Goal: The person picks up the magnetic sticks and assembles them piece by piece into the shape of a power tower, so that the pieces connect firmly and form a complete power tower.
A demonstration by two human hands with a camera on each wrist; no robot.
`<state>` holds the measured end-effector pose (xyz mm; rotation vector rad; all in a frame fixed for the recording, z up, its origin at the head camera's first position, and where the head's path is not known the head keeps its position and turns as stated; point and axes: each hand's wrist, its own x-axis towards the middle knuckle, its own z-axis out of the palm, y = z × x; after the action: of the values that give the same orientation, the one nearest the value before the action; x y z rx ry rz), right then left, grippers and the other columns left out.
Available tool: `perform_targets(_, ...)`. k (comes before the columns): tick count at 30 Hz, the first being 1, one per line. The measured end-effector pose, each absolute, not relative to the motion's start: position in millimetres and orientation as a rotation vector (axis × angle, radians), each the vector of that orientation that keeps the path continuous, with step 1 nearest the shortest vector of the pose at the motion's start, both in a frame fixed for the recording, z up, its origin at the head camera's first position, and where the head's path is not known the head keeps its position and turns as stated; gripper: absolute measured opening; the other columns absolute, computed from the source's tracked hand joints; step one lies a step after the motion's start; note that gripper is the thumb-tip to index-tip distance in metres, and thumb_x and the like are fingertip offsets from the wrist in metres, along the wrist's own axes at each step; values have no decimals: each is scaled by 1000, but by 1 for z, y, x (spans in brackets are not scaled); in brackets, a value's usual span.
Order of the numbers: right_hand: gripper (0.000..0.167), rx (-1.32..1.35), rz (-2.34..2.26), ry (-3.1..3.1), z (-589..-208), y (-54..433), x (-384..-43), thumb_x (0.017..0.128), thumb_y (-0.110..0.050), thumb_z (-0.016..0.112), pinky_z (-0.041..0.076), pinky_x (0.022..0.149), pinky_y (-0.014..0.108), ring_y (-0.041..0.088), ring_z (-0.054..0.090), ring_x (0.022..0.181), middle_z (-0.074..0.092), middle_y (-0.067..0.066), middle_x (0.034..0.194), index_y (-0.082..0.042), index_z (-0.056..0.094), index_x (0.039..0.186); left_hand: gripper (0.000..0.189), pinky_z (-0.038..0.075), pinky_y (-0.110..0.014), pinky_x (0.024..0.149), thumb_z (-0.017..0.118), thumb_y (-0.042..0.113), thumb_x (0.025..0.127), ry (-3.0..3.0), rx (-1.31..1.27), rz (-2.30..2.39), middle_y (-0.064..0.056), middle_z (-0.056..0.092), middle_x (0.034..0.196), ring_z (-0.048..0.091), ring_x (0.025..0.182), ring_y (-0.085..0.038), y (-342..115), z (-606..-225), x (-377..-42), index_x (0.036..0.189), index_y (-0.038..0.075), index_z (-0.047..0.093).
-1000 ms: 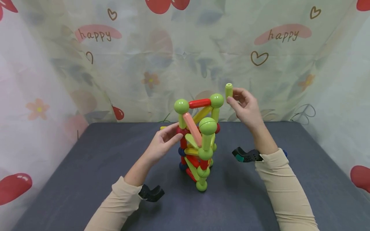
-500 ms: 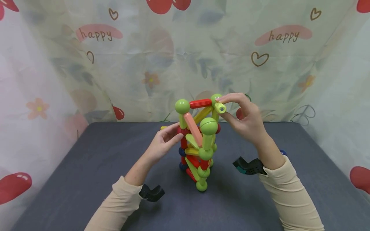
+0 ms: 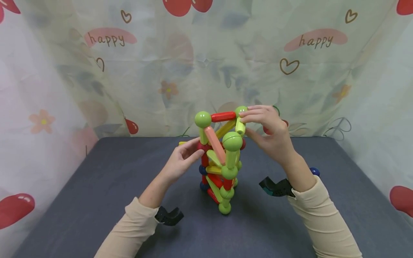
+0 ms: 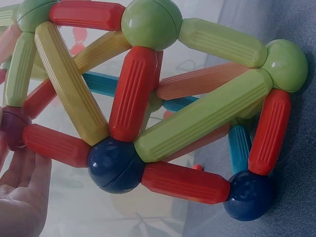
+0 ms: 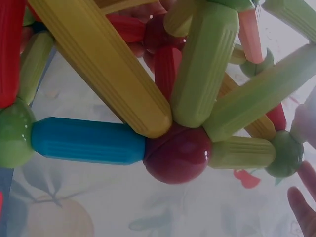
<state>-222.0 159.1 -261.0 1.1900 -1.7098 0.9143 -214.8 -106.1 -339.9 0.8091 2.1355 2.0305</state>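
A tower of magnetic rods and balls (image 3: 229,172) stands upright mid-table, in red, green, yellow, pink and blue. My left hand (image 3: 180,159) holds its left side at a dark red ball (image 4: 15,127), thumb in front, fingers partly hidden behind. At the upper right, my right hand (image 3: 269,130) pinches a light green rod (image 3: 240,126) against the top green ball (image 3: 240,111). That rod's free end points towards me, above another green ball (image 3: 232,141). In the right wrist view, my right fingers (image 5: 298,202) show at the right edge beside a green ball (image 5: 285,154).
A blue ball (image 3: 315,172) lies on the dark tabletop (image 3: 96,200) behind my right wrist. A yellow piece (image 3: 182,142) shows beyond my left fingers. Black wrist cameras (image 3: 169,216) hang under both forearms. A printed curtain (image 3: 206,64) closes off the back.
My right hand has brought the green rod left from beside the tower to the top right ball. The rod has swung from upright to pointing down towards me. My left hand stays put.
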Motion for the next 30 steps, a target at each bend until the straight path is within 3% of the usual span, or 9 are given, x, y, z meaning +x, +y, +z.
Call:
perform_targets(4,34,1189,889,-1688,-262,155,-221,93,-33,63,37,103,34,29,56,109,69,15,101,0,69,96,54,46,-33,103,59,24,97,2142,818,2034,-19,49,141,51,128,-29,-108,-340,-214,145,5,42)
perform_targets(7,37,1182,949,-1712,-261,154,-218,93,-34,64,37,102,32,25,56,110,69,13,103,2,68,98,55,46,-32,103,59,24,97,2142,816,2037,-20,49,141,51,128,-29,-108,-341,-214,145,4,42)
perform_targets(11,45,1201,1214,-1718,-266,162,-222,90,-32,68,41,74,17,11,55,101,63,2,117,10,60,105,55,46,-32,103,59,24,97,2133,814,2043,-20,49,142,50,129,-29,-108,-341,-213,145,4,42)
perform_targets(14,36,1137,1469,-1712,-274,171,-234,92,-15,67,43,67,14,8,58,96,61,-3,116,14,56,110,54,46,-32,103,59,24,97,2130,819,2045,-20,49,142,50,129,-29,-108,-341,-213,145,4,42)
perform_targets(17,25,943,1631,-1895,-290,179,-255,93,-4,61,50,79,19,8,60,99,62,-4,106,10,57,113,55,46,-32,102,59,25,97,2128,815,2047,-19,49,141,51,128,-28,-108,-341,-214,145,4,42)
perform_targets(20,28,718,1697,-2302,-315,184,-282,96,-6,57,51,84,25,11,60,98,62,2,107,8,56,120,56,46,-31,102,60,26,96,2125,813,2049,-19,50,141,51,127,-26,-108,-341,-214,145,5,43)
perform_targets(25,36,532,1497,-2809,-362,180,-317,96,-11,56,52,82,39,34,60,106,59,27,120,9,54,125,57,47,-32,102,60,27,96,2109,834,2054,-20,50,141,53,126,-24,-108,-342,-215,145,4,42)
perform_targets(27,30,507,1384,-2834,-382,179,-330,91,-10,58,49,73,38,36,61,94,63,28,107,9,60,115,57,47,-33,102,60,28,96,2102,842,2057,-21,50,140,53,125,-23,-107,-342,-215,145,4,42)
perform_targets(30,7,570,1259,-2782,-423,184,-364,85,-9,59,40,60,34,25,50,66,58,12,74,-3,63,86,58,47,-33,102,60,28,96,2098,844,2055,-20,50,140,54,124,-22,-107,-342,-216,145,5,42)
